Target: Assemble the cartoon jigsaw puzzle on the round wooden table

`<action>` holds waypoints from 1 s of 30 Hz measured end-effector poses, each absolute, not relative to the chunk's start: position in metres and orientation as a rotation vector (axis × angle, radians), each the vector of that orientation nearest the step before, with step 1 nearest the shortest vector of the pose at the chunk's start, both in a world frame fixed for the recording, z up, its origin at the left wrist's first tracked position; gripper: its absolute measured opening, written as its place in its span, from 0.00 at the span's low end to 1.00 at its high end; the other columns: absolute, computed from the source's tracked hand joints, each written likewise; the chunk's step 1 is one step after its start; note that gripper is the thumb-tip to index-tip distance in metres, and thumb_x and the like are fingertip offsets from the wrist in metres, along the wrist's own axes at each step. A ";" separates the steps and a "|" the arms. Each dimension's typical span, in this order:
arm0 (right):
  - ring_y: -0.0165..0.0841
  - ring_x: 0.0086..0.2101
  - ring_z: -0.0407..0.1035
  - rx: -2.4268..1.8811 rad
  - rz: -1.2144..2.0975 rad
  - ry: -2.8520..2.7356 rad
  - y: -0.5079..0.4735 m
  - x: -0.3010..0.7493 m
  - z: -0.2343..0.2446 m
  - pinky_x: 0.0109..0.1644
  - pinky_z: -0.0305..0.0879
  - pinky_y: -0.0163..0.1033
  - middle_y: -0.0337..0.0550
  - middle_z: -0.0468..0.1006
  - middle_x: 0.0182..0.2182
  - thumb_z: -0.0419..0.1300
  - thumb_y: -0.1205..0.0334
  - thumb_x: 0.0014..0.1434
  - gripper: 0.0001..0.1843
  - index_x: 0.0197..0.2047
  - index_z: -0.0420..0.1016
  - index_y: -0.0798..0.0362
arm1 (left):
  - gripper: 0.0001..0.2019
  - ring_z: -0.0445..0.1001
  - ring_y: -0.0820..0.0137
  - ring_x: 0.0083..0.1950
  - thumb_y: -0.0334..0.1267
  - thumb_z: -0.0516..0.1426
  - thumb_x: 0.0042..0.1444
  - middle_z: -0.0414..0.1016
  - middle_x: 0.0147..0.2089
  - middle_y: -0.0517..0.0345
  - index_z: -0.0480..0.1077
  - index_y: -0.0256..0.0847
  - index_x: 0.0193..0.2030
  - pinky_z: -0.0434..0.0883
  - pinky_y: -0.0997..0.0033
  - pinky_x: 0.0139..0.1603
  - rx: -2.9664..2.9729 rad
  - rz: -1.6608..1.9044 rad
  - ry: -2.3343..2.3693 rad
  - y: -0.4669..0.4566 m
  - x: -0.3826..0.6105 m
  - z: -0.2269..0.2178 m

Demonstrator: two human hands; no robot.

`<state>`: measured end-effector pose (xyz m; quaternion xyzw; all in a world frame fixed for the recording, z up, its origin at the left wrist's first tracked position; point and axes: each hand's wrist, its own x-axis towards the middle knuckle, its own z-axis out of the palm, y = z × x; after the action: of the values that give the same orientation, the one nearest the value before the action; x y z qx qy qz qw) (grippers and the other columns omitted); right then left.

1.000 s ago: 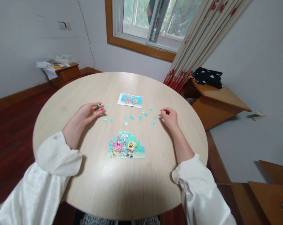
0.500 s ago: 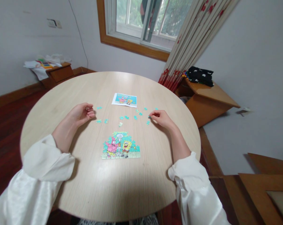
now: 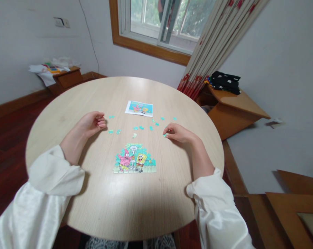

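Observation:
A partly assembled jigsaw puzzle (image 3: 135, 159) lies on the near middle of the round table, showing pink, yellow and pale cartoon figures. My right hand (image 3: 178, 133) is at the right of the loose pieces, thumb and fingertips closed on a small teal puzzle piece (image 3: 165, 135) at the tabletop. At the left, my left hand (image 3: 93, 123) rests with its fingers curled inward; whether anything is in them is hidden. Close to its fingertips lie a teal piece (image 3: 111, 117) and a yellow-green piece (image 3: 110, 131). A pale piece (image 3: 134, 135) sits just above the assembled part.
A printed reference picture (image 3: 139, 108) lies beyond the pieces. Several loose pieces, such as a teal one (image 3: 151, 128), are scattered across the pale wooden table (image 3: 125, 204). Behind it stand a small cabinet (image 3: 231, 107) with folded black cloth (image 3: 226, 82) and a window.
My right hand has moved slightly toward me, down onto the teal piece that lay just below its fingertips. My left hand keeps its curled pose. The whole view has shifted slightly.

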<state>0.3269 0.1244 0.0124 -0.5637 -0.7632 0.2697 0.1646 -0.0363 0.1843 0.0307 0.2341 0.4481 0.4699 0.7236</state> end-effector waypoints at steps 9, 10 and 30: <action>0.31 0.33 0.66 -1.595 0.694 -2.241 0.118 0.308 0.021 0.41 0.62 0.37 0.43 0.73 0.34 0.63 0.71 0.53 0.04 0.33 0.76 0.55 | 0.15 0.50 0.78 0.14 0.20 0.49 0.49 0.49 0.17 0.69 0.49 0.45 0.25 0.53 0.79 0.12 0.512 1.038 0.997 0.186 -0.036 0.028; 0.31 0.33 0.65 -1.571 0.718 -2.237 0.117 0.303 0.022 0.41 0.62 0.37 0.43 0.73 0.34 0.63 0.70 0.53 0.03 0.33 0.76 0.55 | 0.15 0.50 0.78 0.14 0.20 0.50 0.49 0.49 0.17 0.69 0.49 0.45 0.25 0.53 0.79 0.13 0.509 1.037 0.992 0.187 -0.036 0.028; 0.30 0.33 0.67 -1.527 0.841 -2.163 0.115 0.286 0.019 0.39 0.62 0.37 0.42 0.76 0.33 0.64 0.72 0.50 0.05 0.33 0.77 0.55 | 0.13 0.50 0.79 0.14 0.21 0.47 0.50 0.48 0.17 0.68 0.51 0.43 0.24 0.52 0.81 0.12 0.478 1.061 1.000 0.186 -0.034 0.030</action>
<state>0.2861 0.1149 0.0187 -0.5407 -0.7658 0.2977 0.1807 -0.0344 0.1855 0.0299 0.2163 0.4525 0.4800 0.7197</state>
